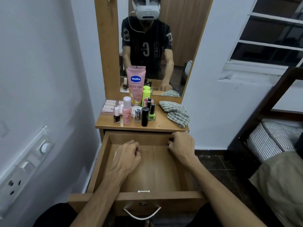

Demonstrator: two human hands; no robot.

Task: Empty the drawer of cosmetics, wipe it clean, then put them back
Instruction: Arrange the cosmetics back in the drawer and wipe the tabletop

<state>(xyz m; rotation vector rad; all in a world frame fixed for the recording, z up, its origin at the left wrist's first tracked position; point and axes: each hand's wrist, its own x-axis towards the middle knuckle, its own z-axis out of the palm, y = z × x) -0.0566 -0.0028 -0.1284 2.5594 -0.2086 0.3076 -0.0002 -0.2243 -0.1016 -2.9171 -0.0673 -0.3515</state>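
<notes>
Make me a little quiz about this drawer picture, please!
1. True or false: the drawer has bottles in it.
2. Which lies right of the cosmetics: A) checked cloth, B) sponge, C) brush?
3. What colour is the Vaseline tube?

Key:
1. False, only the left hand and right hand reach into it.
2. A.
3. Pink.

Open wooden drawer (bare); cosmetics above
</notes>
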